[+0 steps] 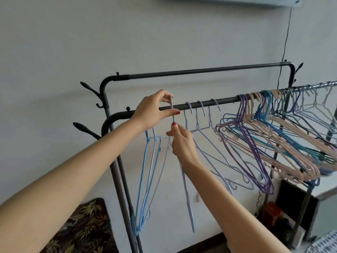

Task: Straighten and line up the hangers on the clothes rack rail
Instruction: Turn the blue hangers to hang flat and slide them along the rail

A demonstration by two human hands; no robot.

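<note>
step: seating one pale hanger (184, 172) on front rail (204, 104), 9 o'clock end | left hand (152, 112) fingers pinch its hook at rail | right hand (181, 143) fingers grip its neck | tip: square the hook, match neighbours at 3 o'clock

A: What sort of place?
B: Home, prob. a bedroom/laundry corner. Black clothes rack (200, 71) full of hangers (269, 139) vs plain wall (73, 42).
A: Else?
B: Leaf-print cushion (82, 227) low left, AC unit (237, 0) up top.
</note>
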